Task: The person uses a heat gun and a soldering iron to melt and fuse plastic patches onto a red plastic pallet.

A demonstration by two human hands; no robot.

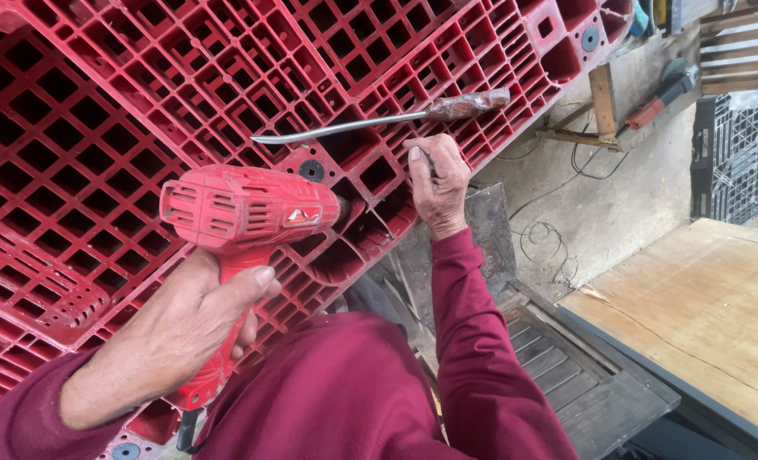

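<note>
My left hand (170, 336) grips the handle of a red power drill (243, 213). The drill's nose points right into a pocket of the big red plastic pallet (81, 128), which fills the upper left of the view. My right hand (437, 183) is on the pallet's rim just right of the drill's tip, its fingers curled over the edge. A thin dark piece shows between the thumb and forefinger; I cannot tell what it is. A bent metal rod with a grimy handle (379, 119) lies on the pallet just above that hand.
A wooden board (703, 315) lies at the right, with grey slatted panels (583, 383) below it. On the concrete floor (609, 204) are loose wires and wooden scraps. A black crate (732, 162) stands at the far right.
</note>
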